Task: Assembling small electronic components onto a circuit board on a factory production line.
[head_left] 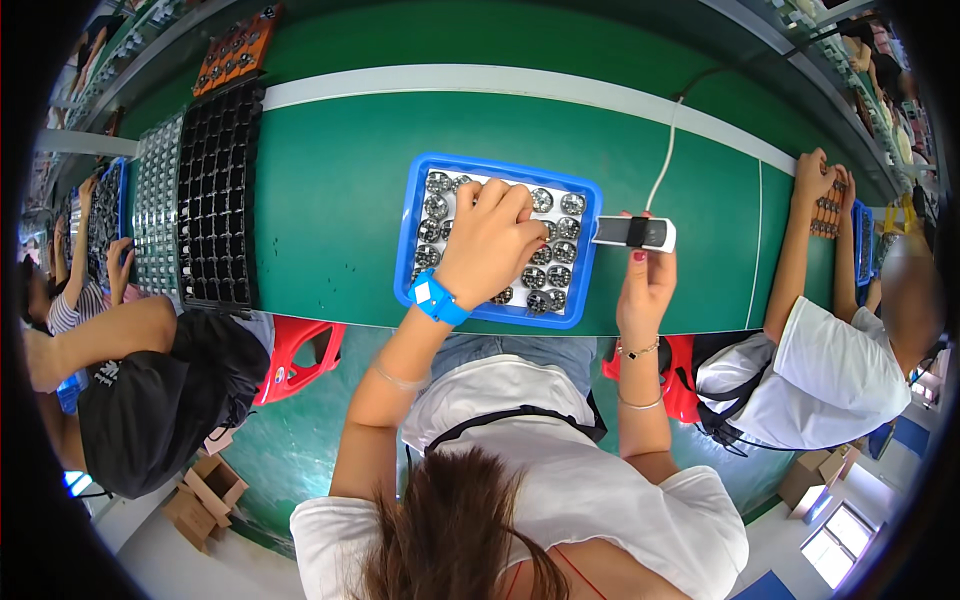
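As the green bench (330,220) spreads before me, a blue tray (408,235) sits under my left hand (490,235) while my right hand (646,285) holds a white device (657,235).

The tray lies ahead of me, near the bench's front edge. My left fingers curl down over its middle, tips hidden, so I cannot tell whether they pinch anything. My right thumb and fingers pinch the device at its black band (637,232), its grey end just beside the tray's right rim. Smallest are the round metallic parts (573,204), in loose rows around my left hand. I judge the step in hand to be handling these parts singly, device ready alongside; the next move would call for a sure fingertip hold on one part and a steady right hand.
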Demonstrator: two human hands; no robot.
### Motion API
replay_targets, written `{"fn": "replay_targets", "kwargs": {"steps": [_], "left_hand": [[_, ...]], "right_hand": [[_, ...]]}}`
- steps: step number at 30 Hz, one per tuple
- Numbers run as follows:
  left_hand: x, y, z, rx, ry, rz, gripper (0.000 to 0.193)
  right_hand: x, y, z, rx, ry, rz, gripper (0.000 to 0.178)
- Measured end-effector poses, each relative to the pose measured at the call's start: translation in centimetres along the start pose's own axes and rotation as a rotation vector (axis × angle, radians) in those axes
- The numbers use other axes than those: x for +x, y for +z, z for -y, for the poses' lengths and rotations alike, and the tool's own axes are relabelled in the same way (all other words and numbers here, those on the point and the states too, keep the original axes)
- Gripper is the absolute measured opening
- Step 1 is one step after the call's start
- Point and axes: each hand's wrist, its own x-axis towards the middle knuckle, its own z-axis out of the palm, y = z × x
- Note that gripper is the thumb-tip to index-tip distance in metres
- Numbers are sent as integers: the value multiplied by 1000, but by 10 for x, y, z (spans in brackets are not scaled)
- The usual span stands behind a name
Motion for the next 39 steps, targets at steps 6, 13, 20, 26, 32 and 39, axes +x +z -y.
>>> {"fn": "replay_targets", "kwargs": {"steps": [6,13,20,26,32,39], "left_hand": [[7,0,6,-128,-19,-21,15],[18,6,16,5,17,-72,14],[19,2,6,-132,33,-144,11],[23,7,14,-32,53,-82,14],[22,6,25,-26,9,-31,16],[9,-9,41,31,3,-13,15]], "right_hand": [[11,-1,1,-95,7,100,37],[24,4,-5,-409,-121,230,33],[25,7,-2,-459,-156,297,34],[15,11,-15,11,-6,-2,40],[19,3,-14,149,-23,-7,43],[21,13,-7,35,57,138,45]]}}
